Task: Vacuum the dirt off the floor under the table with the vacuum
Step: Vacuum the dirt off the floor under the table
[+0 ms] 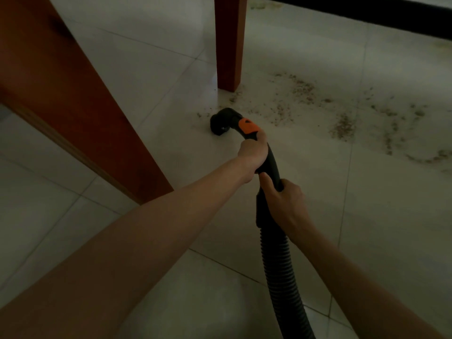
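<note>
Both of my hands hold the black vacuum handle (271,165). My left hand (253,156) grips it just below the orange slider (248,126). My right hand (285,201) grips lower, where the ribbed hose (281,272) begins. The curved black nozzle (221,122) points down onto the pale tiled floor (151,133), just in front of a red-brown table leg (230,42). Brown dirt (342,126) lies scattered over the tiles to the right of the nozzle and the leg.
A second, wide red-brown table leg (73,99) slants across the left side, close to my left forearm. A dark baseboard (367,13) runs along the far right wall. The hose trails off the bottom edge.
</note>
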`<control>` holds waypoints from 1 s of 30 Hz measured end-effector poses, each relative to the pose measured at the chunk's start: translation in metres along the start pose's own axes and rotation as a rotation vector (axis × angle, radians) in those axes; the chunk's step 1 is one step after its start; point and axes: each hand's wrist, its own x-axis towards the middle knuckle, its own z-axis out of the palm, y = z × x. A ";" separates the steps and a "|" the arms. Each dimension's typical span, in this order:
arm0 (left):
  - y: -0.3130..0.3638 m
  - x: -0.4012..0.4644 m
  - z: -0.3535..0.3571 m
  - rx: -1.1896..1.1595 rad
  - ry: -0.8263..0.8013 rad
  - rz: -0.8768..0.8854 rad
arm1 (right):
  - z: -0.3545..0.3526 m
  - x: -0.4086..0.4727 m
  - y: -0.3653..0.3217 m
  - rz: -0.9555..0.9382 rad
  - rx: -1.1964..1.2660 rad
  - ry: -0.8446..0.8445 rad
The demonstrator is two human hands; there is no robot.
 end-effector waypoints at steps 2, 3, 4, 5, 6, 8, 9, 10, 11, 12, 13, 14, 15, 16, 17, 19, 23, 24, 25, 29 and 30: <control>-0.002 0.000 -0.007 -0.016 0.016 -0.003 | 0.005 -0.001 -0.003 -0.010 -0.016 -0.019; -0.002 0.000 -0.010 -0.026 0.018 -0.007 | 0.007 -0.001 -0.004 -0.015 -0.023 -0.025; -0.002 -0.001 -0.012 -0.037 0.017 -0.011 | 0.008 -0.001 -0.005 -0.015 -0.025 -0.031; -0.002 -0.002 -0.014 -0.042 0.014 -0.014 | 0.010 -0.001 -0.005 -0.012 -0.021 -0.034; -0.001 -0.003 -0.015 -0.041 0.009 -0.020 | 0.010 -0.001 -0.005 -0.005 -0.010 -0.034; 0.001 -0.005 -0.015 -0.039 -0.002 -0.032 | 0.011 0.000 -0.005 0.009 0.008 -0.027; 0.001 -0.005 -0.015 -0.039 -0.006 -0.038 | 0.012 0.000 -0.005 0.011 0.013 -0.022; 0.002 -0.006 -0.016 -0.041 -0.005 -0.041 | 0.013 0.000 -0.006 0.008 0.013 -0.016; 0.003 -0.006 -0.016 -0.046 0.002 -0.040 | 0.015 0.000 -0.006 0.003 0.006 -0.012; 0.003 -0.006 -0.018 -0.055 0.014 -0.036 | 0.017 0.000 -0.008 -0.002 0.002 -0.012; 0.002 -0.006 -0.021 -0.062 0.030 -0.032 | 0.020 -0.001 -0.010 -0.005 0.004 -0.016; 0.002 -0.006 -0.024 -0.067 0.055 -0.027 | 0.023 0.000 -0.013 -0.011 0.010 -0.024; 0.001 -0.005 -0.028 -0.073 0.087 -0.022 | 0.027 0.000 -0.015 -0.021 0.011 -0.036; -0.001 -0.003 -0.033 -0.086 0.123 -0.019 | 0.031 0.001 -0.018 -0.034 0.003 -0.050; -0.002 0.000 -0.039 -0.102 0.152 -0.021 | 0.035 0.001 -0.019 -0.050 -0.017 -0.064; -0.006 0.003 -0.049 -0.127 0.177 -0.040 | 0.041 0.002 -0.020 -0.084 -0.072 -0.084; -0.010 0.006 -0.062 -0.148 0.221 -0.038 | 0.048 0.000 -0.015 -0.161 -0.158 -0.084; -0.010 0.007 -0.064 -0.167 0.236 -0.034 | 0.048 -0.001 -0.013 -0.174 -0.168 -0.093; -0.011 0.008 -0.064 -0.183 0.250 -0.030 | 0.048 -0.002 -0.011 -0.184 -0.170 -0.106; -0.016 0.008 -0.061 -0.190 0.290 -0.019 | 0.042 -0.002 -0.005 -0.235 -0.213 -0.123; -0.018 0.008 -0.061 -0.192 0.305 -0.022 | 0.040 -0.001 -0.004 -0.247 -0.217 -0.145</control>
